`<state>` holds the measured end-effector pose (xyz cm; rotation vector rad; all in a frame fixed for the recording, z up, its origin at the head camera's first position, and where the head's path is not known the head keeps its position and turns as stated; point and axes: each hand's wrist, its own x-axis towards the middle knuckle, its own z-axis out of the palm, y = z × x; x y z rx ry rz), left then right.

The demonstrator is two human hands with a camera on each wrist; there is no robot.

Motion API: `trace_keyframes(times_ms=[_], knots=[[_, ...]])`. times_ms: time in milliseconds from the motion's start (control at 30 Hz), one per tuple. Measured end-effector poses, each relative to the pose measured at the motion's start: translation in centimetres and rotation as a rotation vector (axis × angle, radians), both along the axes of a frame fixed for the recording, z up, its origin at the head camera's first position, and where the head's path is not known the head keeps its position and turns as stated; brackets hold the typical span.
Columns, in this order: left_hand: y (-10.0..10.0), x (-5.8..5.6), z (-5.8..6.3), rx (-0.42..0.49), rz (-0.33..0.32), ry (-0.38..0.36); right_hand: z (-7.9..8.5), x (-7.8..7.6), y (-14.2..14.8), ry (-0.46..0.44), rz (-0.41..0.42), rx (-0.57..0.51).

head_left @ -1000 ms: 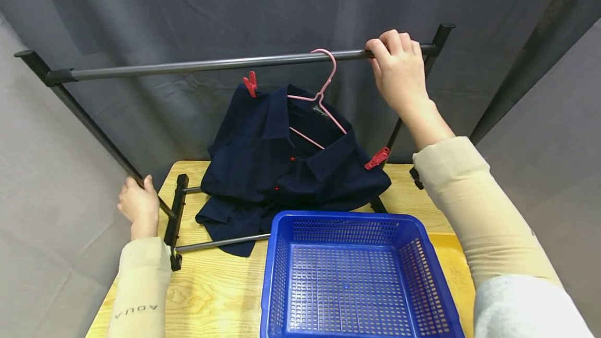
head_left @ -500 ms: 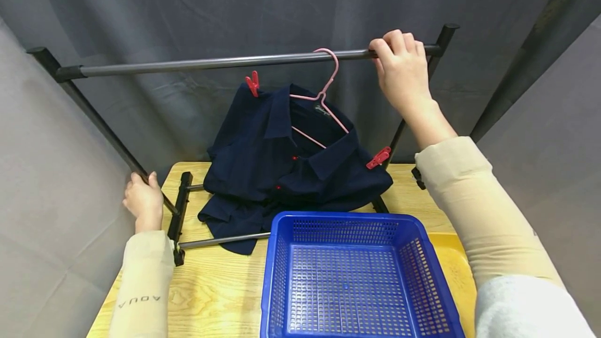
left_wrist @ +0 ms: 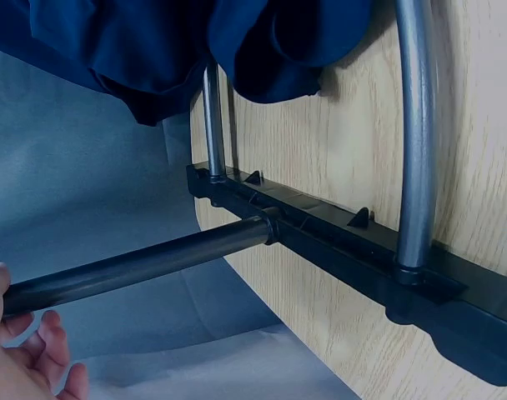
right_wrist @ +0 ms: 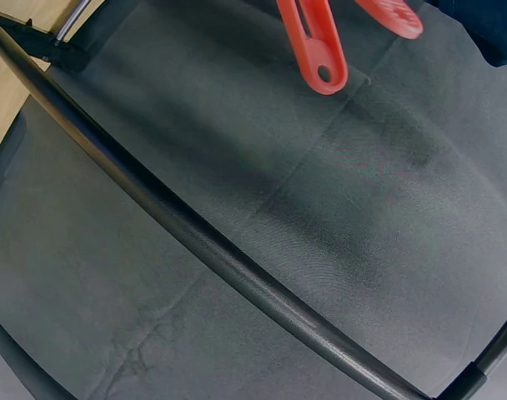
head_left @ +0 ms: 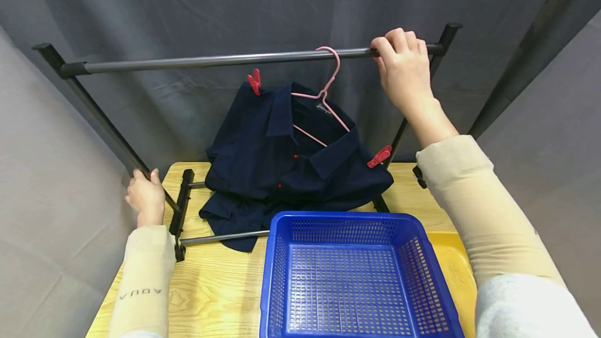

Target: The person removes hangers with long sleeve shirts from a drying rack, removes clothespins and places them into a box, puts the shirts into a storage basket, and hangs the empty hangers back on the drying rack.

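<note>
A dark clothes rack [head_left: 225, 61] stands on the table, with a navy collared shirt [head_left: 244, 150] on a pink hanger [head_left: 328, 82] hooked over its top bar. Red clothespins [head_left: 254, 82] clip both shoulders of the shirt. My left hand [head_left: 146, 198] holds the rack's left post [head_left: 110, 129] low down; in the left wrist view the fingers curl beneath the post [left_wrist: 153, 260]. Near the bar's right end, my right hand [head_left: 405, 69] grips the top bar with fingers bent over it. That hand is outside the right wrist view, where a clothespin [right_wrist: 316, 50] and a rack post [right_wrist: 212, 237] show.
A blue perforated basket [head_left: 269, 275] stands at the table's front, overlapping the rack's lower bar [head_left: 225, 237] in the head view. Part of a yellow tray [head_left: 453, 260] shows right of it. Grey curtains [head_left: 211, 4] surround the wooden table [head_left: 211, 291].
The rack's left side has shifted right and slightly away, with my left hand moving along on the post. The right hand, hanger and shirt have moved slightly right too. The basket stays put.
</note>
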<state>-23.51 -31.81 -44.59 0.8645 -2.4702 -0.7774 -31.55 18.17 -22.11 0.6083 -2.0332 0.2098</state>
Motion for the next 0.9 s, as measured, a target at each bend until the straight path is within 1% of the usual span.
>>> trace_keyframes(times_ms=[200,500,700,900], knots=[[0.1,-0.5,0.0,0.015,-0.001,0.002,0.1,-0.1,0.2,-0.003,-0.011,0.008],[0.5,-0.9,0.0,0.008,-0.016,-0.029,0.0,-0.1,0.6,-0.024,-0.026,0.006],[0.8,-1.5,0.0,0.007,-0.024,-0.015,0.0,0.0,1.2,-0.022,-0.043,0.002],[1.1,-2.1,-0.2,0.009,-0.023,-0.023,-0.1,-0.1,1.6,-0.012,-0.046,-0.005]])
